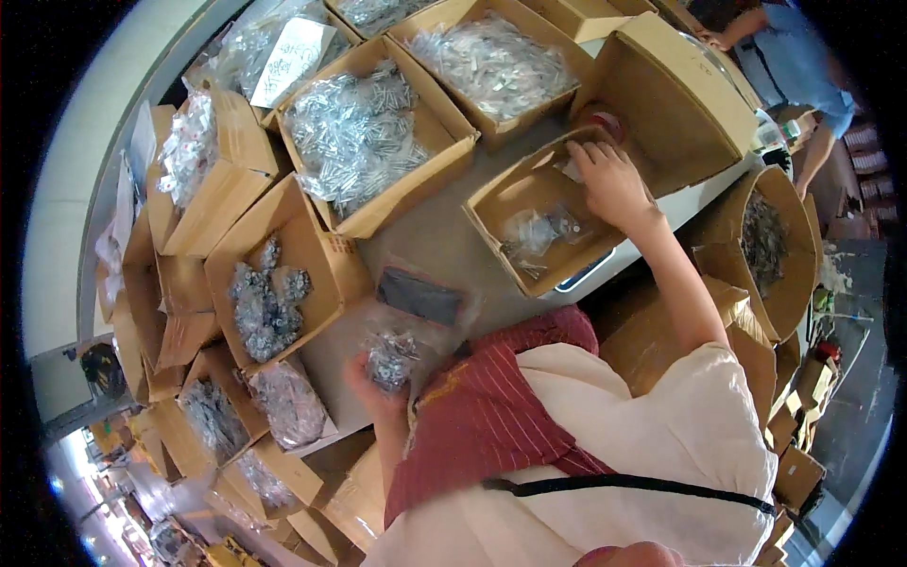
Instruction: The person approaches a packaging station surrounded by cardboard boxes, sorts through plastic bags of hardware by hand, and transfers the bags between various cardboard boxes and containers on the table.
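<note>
My left hand [375, 386] is closed around a clear plastic bag of small metal parts [392, 359], close to the table's near edge. My right hand [612, 184] is over a small open cardboard box [501, 203], its fingers bent at the box's far wall. A bit of white [573, 171] shows under those fingers; whether they grip it is hidden. Inside that box lies a clear bag with small pieces [539, 231]. On the table between my hands rests a dark flat piece in clear plastic [420, 293].
Cardboard boxes of bagged metal parts [354, 132] line the far side, and more boxes [269, 293] stand at the left. A tall open box [675, 104] holds a red roll [607, 123]. At the far right a person in blue [794, 61] stands beside a box [798, 236].
</note>
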`<move>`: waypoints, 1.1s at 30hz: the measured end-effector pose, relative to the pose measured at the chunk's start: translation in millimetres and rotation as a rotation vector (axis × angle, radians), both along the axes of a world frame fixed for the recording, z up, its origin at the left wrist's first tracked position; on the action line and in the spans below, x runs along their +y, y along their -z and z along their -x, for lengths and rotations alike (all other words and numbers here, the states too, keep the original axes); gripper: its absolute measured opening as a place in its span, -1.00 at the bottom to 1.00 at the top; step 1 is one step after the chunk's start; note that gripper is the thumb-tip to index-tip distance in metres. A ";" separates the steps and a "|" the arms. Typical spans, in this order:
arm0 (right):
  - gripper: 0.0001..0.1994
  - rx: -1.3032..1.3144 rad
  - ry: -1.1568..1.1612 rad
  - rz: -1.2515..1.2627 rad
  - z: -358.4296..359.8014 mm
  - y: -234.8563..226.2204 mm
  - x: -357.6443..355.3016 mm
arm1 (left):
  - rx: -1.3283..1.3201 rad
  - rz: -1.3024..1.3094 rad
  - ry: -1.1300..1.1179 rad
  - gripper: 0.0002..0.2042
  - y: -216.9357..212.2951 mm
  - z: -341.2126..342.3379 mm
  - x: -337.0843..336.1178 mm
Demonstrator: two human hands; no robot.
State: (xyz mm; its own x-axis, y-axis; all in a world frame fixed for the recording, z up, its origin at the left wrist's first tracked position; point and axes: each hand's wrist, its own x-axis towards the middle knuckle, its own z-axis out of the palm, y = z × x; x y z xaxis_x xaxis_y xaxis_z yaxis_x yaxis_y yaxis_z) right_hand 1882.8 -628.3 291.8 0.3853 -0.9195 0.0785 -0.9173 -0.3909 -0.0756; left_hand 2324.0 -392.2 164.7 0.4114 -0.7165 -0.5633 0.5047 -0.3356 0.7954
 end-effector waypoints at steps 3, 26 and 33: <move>-0.30 -0.192 -0.094 -0.219 1.5 9.8 10.4 | -0.027 0.010 0.020 -0.68 -26.4 20.0 -17.4; -0.20 -0.335 -0.145 -0.550 -26.2 8.1 16.2 | -0.280 0.214 0.116 -0.61 -51.4 40.6 -12.9; -0.19 -0.341 0.051 -0.511 -3.3 -18.3 14.7 | 0.376 -0.059 -0.090 -0.58 -68.6 54.4 -33.5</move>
